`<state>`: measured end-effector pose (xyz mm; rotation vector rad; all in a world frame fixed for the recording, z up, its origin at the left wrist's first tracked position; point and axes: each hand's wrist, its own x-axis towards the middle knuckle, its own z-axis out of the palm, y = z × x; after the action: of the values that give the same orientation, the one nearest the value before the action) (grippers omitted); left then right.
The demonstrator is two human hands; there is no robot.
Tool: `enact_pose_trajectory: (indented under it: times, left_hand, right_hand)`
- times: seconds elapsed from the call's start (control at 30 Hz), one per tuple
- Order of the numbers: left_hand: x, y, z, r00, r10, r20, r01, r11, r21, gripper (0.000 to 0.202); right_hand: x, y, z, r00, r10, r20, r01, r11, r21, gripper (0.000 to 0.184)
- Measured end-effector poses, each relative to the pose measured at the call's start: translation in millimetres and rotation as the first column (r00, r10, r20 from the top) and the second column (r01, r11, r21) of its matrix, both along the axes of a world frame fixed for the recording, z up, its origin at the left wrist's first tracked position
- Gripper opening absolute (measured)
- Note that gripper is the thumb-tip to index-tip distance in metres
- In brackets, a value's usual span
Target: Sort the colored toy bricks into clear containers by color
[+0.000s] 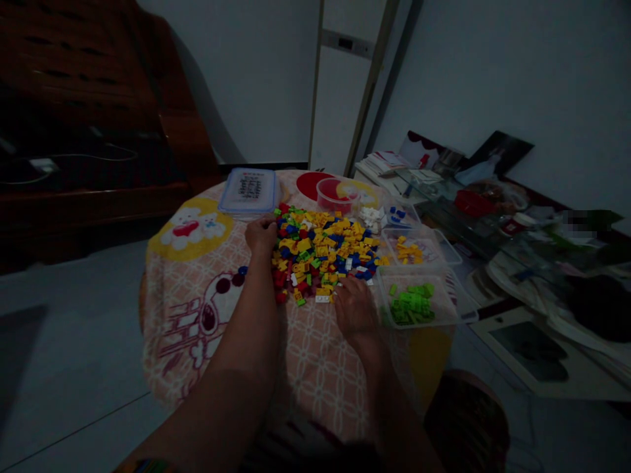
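A mixed heap of toy building bricks (323, 246), mostly yellow with blue, red, green and white, lies spread on a round, cloth-covered table. At the heap's left edge is my left hand (261, 236), its fingers curled together; whatever they hold is too dark and small to make out. My right hand (355, 307) rests palm down at the near right edge, fingers slightly apart and bent over the outermost bricks. Just left of its fingertips lies a white brick (322, 299). Green bricks (413, 303) fill part of a clear plastic box (444, 320) right of that hand.
Behind it, another clear box (446, 253) contains yellow bricks. White bricks (372, 218) and a few blue ones (397, 214) sit farther back. A round clear tub (335, 197) and a blue-rimmed lidded box (249, 190) stand at the far side. A cluttered glass table (428, 197) adjoins on the right.
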<state>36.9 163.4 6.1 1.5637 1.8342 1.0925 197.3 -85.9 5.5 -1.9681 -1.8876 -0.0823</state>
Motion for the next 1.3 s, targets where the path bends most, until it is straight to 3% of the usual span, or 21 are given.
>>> enact_pose_trajectory:
  times: [0.3,0.57,0.9,1.1,1.2,1.3]
  left_hand:
    - [-0.4,-0.3,0.3,1.000,-0.006,-0.006,0.006,1.000,-0.009,0.035]
    - [-0.5,1.0,-1.4,1.000,0.005,-0.006,-0.005,1.000,-0.002,0.033]
    - [0.3,1.3,-1.6,1.000,0.011,-0.003,-0.011,1.000,0.006,0.033]
    - [1.2,0.3,1.0,1.000,0.013,0.009,-0.013,1.000,-0.016,0.033]
    - [1.2,-1.4,2.9,1.000,0.015,0.008,-0.015,1.000,-0.018,0.033]
    - [0.8,-1.5,2.7,1.000,0.009,0.001,-0.008,1.000,-0.019,0.034]
  right_hand:
    - [-4.3,4.9,-6.8,0.999,0.032,0.035,-0.030,0.998,-0.057,0.034]
    - [1.6,-2.9,-12.2,0.999,0.019,-0.051,-0.017,0.999,0.037,0.030]
    - [-1.5,3.8,-17.4,0.999,0.037,-0.040,-0.036,0.999,0.041,0.030]
    - [4.8,-4.7,-7.5,0.990,0.039,-0.134,0.001,0.958,0.286,0.030]
    - [22.6,-13.5,3.0,0.985,-0.060,-0.161,0.120,0.908,0.400,0.031]
    - [48.6,-22.6,10.7,0.959,-0.238,-0.152,0.282,0.828,0.485,0.029]
